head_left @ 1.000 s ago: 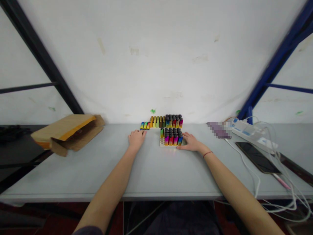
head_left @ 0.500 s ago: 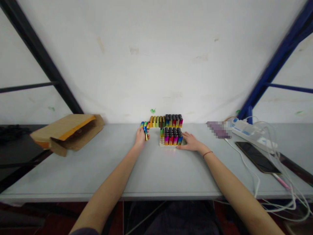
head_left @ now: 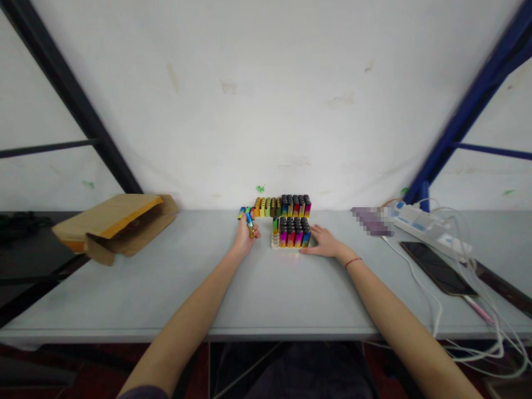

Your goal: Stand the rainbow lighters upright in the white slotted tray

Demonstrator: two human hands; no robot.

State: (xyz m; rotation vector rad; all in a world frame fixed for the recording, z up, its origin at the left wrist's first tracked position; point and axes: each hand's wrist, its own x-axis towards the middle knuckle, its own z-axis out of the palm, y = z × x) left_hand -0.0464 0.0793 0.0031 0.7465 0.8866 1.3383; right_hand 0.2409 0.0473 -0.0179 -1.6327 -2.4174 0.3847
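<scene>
My left hand (head_left: 244, 237) is closed on a blue and gold lighter (head_left: 250, 225), left of a pale tray (head_left: 275, 241). Upright colourful lighters with black tops (head_left: 295, 235) fill most of that tray; vacant slots show in its left column. My right hand (head_left: 325, 242) rests at the tray's right side, thumb and fingers spread, touching it. Behind the tray stand a block of yellow and green lighters (head_left: 267, 207) and a block of black-topped lighters (head_left: 296, 205). A few loose lighters (head_left: 245, 211) lie just beyond my left hand.
An open brown paper package (head_left: 116, 224) lies at the left of the grey table (head_left: 286, 293). At the right are a pixelated purple object (head_left: 373, 220), a black phone (head_left: 438, 267), a white power strip (head_left: 428, 224) and tangled white cables (head_left: 494, 332). A wall stands behind.
My left hand has moved slightly right, toward the tray, with the lighter held in it. My right hand has stayed against the tray.
</scene>
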